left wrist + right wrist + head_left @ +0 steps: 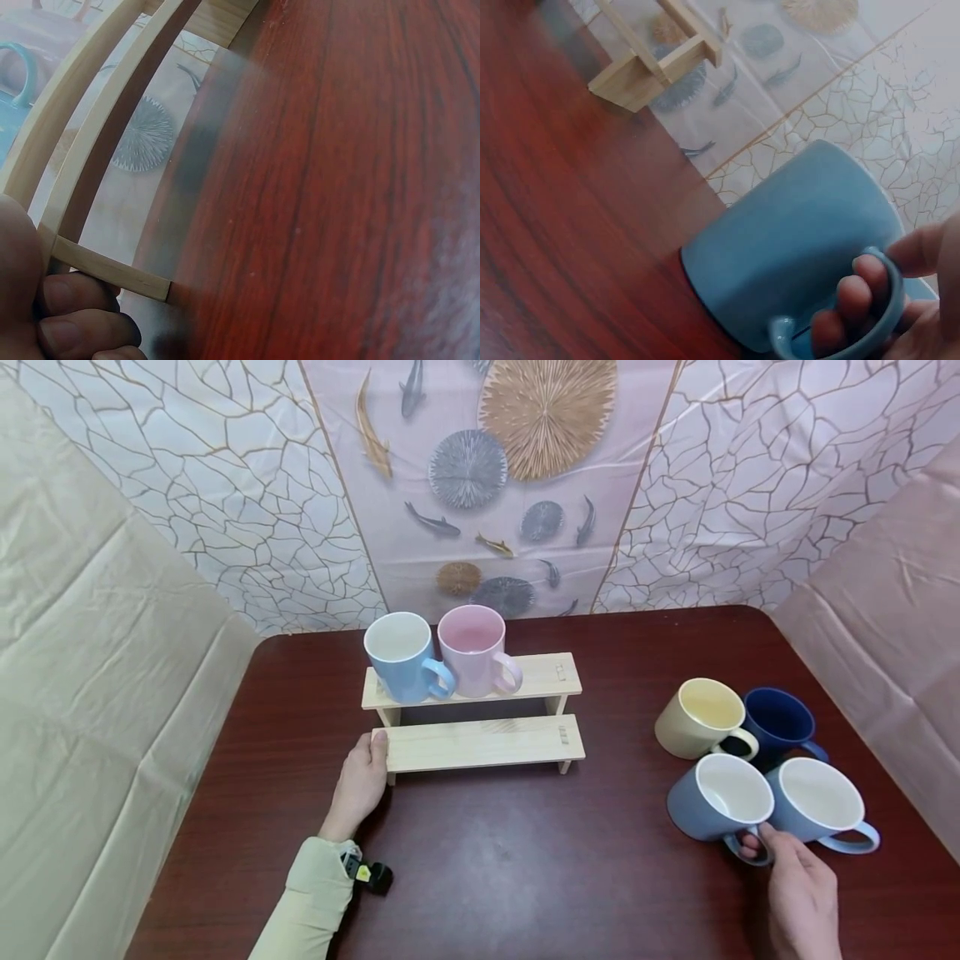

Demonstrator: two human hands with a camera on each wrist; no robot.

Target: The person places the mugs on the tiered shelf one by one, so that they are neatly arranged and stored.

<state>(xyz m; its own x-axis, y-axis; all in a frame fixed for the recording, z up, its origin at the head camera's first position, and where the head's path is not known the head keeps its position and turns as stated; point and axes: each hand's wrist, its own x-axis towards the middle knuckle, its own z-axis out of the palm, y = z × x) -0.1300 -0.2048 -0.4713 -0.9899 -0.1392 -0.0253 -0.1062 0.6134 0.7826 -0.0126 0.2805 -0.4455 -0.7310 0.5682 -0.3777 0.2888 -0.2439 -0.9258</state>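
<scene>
Right hand [802, 887]: closed on the handle [897, 300] of a grey-blue mug [692, 803]. Fingers are seen passed through the loop, with the thumb set against its upper part. The mug is found at the right of the table [525, 868], mouth up; whether its base is in contact with the wood cannot be told.

Just behind it, a yellow mug [692, 725] and a navy mug [772, 725] are noted; at its right, a second grey-blue mug [795, 817] is partly covered by it in the head view. Contact between those two cannot be made out. Care is judged best given here: the held mug should be drawn toward the table's middle, away from its neighbours, and kept level so that no rim or handle is knocked.

Left hand [358, 785]: the left end of the lower shelf [480, 745] is gripped, thumb above, fingers curled beneath. By this hold the wooden stand [542, 675] is probably steadied; firm, even pressure seems advisable, without lifting.

On the upper tier, a light blue mug [405, 672] and a pink mug [471, 664] are stood side by side, handles turned rightward. Any jolt to the stand should be avoided.
</scene>
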